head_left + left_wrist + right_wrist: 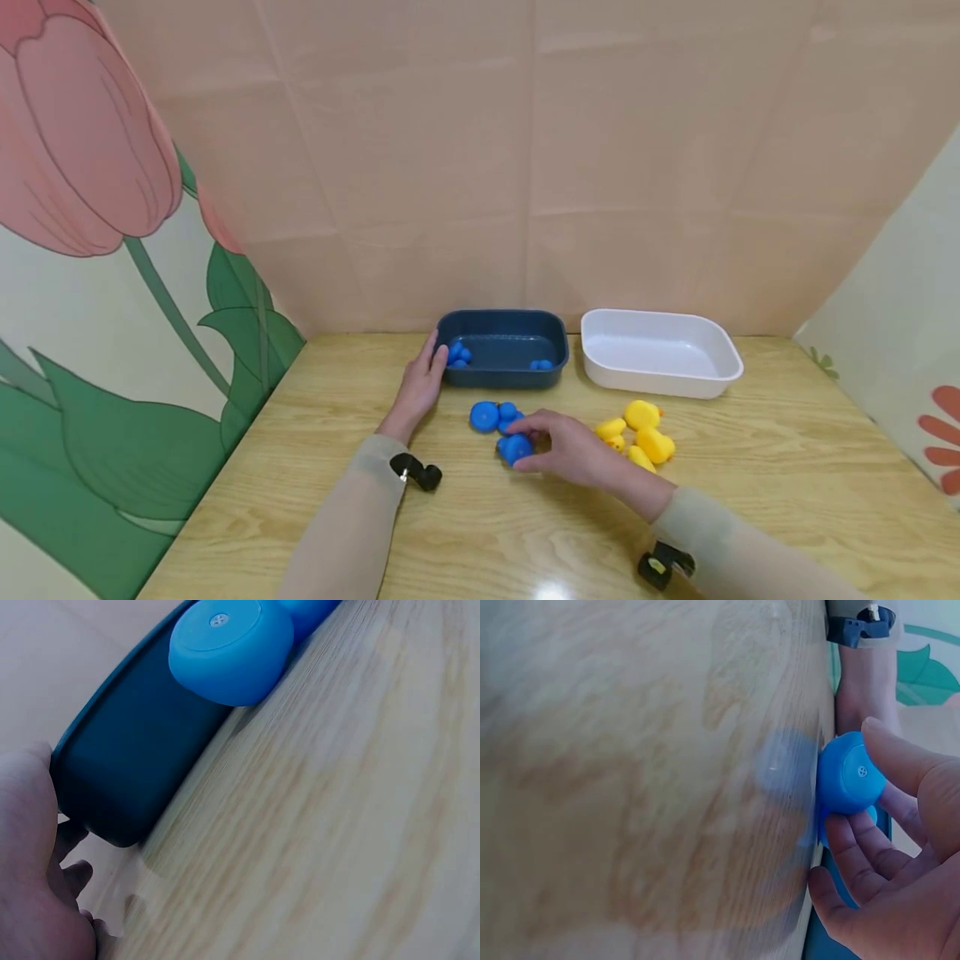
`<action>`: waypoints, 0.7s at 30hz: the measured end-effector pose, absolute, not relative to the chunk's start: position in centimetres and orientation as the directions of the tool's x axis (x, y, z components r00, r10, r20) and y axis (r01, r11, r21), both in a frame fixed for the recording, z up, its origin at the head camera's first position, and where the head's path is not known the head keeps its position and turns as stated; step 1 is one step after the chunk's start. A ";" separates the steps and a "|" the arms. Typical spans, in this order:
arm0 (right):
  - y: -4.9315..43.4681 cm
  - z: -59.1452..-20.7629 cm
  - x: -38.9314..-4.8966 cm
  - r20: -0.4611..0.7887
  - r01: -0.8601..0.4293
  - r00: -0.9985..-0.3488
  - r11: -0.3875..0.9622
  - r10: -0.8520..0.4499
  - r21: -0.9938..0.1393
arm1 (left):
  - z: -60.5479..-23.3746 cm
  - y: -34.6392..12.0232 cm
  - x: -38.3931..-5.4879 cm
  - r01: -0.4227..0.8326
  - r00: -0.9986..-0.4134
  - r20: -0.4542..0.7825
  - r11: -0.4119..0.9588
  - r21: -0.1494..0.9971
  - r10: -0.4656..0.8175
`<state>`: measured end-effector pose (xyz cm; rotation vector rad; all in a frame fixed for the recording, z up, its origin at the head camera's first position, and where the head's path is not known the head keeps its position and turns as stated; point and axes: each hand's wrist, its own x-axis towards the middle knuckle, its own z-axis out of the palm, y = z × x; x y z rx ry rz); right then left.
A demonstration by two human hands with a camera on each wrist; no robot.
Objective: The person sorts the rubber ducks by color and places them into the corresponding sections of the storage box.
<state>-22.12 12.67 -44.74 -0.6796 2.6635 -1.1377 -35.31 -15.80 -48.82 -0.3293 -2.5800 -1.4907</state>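
Observation:
A dark blue tray (pixel 503 380) stands at the back, with several small blue pieces (pixel 459 355) inside. My left hand (pixel 420 383) rests against its left end, its fingers along the outer wall. In the left wrist view the left hand (pixel 30 862) touches the tray's end wall (pixel 131 761). My right hand (pixel 566 446) holds a blue rubber duck (pixel 516 448) between thumb and fingers, low over the table. In the right wrist view the duck's round base (pixel 849 776) faces the camera. Just behind it lie more blue ducks (pixel 484 417).
A white tray (pixel 660 383) stands right of the dark one. Several yellow rubber ducks (pixel 655 446) lie in front of it, close to my right forearm. A pink wall covering (pixel 525 167) rises behind the wooden table (pixel 465 533).

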 end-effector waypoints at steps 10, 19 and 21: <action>12.8 -45.0 -22.3 0.029 -0.345 -0.880 0.595 -0.475 -0.726 | -48.9 -15.8 -35.5 0.271 -0.962 0.244 0.485 0.832 0.118; 13.2 -45.5 -22.6 0.025 -0.329 -0.883 0.578 -0.470 -0.747 | -48.8 -15.7 -35.3 0.242 -0.970 0.217 0.485 0.840 0.108; 13.2 -45.5 -22.6 0.031 -0.333 -0.881 0.572 -0.472 -0.749 | -48.8 -15.7 -35.4 0.241 -0.970 0.217 0.485 0.841 0.106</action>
